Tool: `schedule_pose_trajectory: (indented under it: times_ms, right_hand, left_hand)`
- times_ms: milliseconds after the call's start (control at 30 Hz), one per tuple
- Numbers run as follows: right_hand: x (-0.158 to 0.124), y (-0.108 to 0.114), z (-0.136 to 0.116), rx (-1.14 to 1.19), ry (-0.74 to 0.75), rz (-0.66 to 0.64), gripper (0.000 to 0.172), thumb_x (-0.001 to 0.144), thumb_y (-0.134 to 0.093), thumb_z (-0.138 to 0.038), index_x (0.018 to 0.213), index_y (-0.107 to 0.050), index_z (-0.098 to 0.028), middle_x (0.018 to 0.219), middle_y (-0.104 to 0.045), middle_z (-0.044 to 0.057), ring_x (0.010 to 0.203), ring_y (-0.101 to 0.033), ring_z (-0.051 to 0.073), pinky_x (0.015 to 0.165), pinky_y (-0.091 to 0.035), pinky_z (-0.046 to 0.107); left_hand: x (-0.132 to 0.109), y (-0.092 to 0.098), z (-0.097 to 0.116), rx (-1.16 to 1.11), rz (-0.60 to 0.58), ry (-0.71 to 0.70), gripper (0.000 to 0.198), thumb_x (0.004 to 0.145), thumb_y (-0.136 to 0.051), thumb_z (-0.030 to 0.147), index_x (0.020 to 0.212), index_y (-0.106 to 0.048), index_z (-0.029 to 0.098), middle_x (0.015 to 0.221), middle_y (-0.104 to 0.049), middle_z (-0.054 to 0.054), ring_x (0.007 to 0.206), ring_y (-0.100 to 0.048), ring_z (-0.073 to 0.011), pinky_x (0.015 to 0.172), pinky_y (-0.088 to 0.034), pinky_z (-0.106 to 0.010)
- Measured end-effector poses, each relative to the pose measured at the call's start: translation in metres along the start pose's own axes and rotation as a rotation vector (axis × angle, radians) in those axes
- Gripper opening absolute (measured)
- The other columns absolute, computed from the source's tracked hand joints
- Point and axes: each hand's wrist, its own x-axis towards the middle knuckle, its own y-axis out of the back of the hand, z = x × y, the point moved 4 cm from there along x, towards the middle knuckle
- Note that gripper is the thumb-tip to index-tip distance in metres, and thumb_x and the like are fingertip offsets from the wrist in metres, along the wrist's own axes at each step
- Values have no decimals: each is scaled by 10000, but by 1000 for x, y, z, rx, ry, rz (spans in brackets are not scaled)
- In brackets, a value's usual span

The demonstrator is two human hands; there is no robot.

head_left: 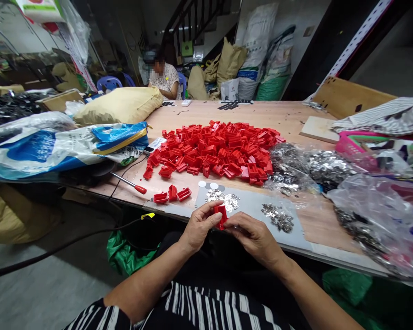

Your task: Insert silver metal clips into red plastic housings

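Note:
My left hand (202,226) and my right hand (253,236) meet just below the table's front edge, both pinching one small red plastic part (221,214). In front of them on a grey mat (251,206) lie two small heaps of silvery metal pieces (227,200) (278,217). Three loose red parts (172,194) rest left of the mat. A big pile of the same red parts (220,149) covers the middle of the wooden table (296,119).
Clear bags of metal pieces (303,169) and a pink basket (354,146) crowd the right side. Blue-white sacks (55,146), a yellow sack (120,104) and a red-handled screwdriver (129,182) lie at the left. Another person (163,78) sits at the far end.

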Motion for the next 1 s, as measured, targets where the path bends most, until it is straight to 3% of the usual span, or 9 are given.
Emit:
schedule_pose_trajectory:
  times_ms: [233, 367, 533, 733, 1000]
  right_hand:
    - [-2, 3, 11, 58, -267, -48, 332, 869, -564, -406, 1132, -541, -204, 824, -574, 7, 560, -437, 49, 529, -406, 170]
    - [-7, 7, 17, 32, -323, -54, 355, 937, -423, -414, 1212, -436, -189, 953, -587, 44, 734, -552, 84, 676, -476, 206]
    - [-7, 4, 24, -140, -268, -85, 291, 963, -364, -333, 1136, -554, -198, 1042, -579, 75, 952, -576, 131, 847, -481, 268]
    - [-5, -4, 33, -252, -285, -75, 260, 919, -469, -284, 1126, -607, -205, 999, -632, 54, 895, -611, 136, 804, -489, 269]
    - [-3, -9, 35, -259, -308, -147, 234, 922, -470, -297, 1039, -660, -226, 1002, -646, 31, 903, -618, 126, 814, -480, 259]
  left_hand:
    - [-2, 3, 0, 17, -18, -10, 375, 784, -681, 302, 1132, -598, 190, 989, -615, -48, 884, -570, -148, 795, -458, -270]
    - [-1, 12, 5, 188, -36, -95, 397, 750, -712, 241, 1091, -516, 189, 1039, -610, -57, 944, -574, -158, 825, -464, -280]
    - [5, 25, 5, 400, -57, -203, 397, 761, -693, 226, 1089, -473, 182, 1075, -620, -84, 959, -609, -176, 872, -472, -326]
    - [11, 31, 7, 869, -92, -341, 410, 768, -655, 197, 1173, -592, 206, 1163, -627, -84, 1096, -571, -227, 982, -414, -376]
    - [16, 30, 4, 980, -147, -351, 385, 779, -638, 199, 1164, -616, 205, 1073, -670, -76, 991, -612, -210, 908, -451, -333]
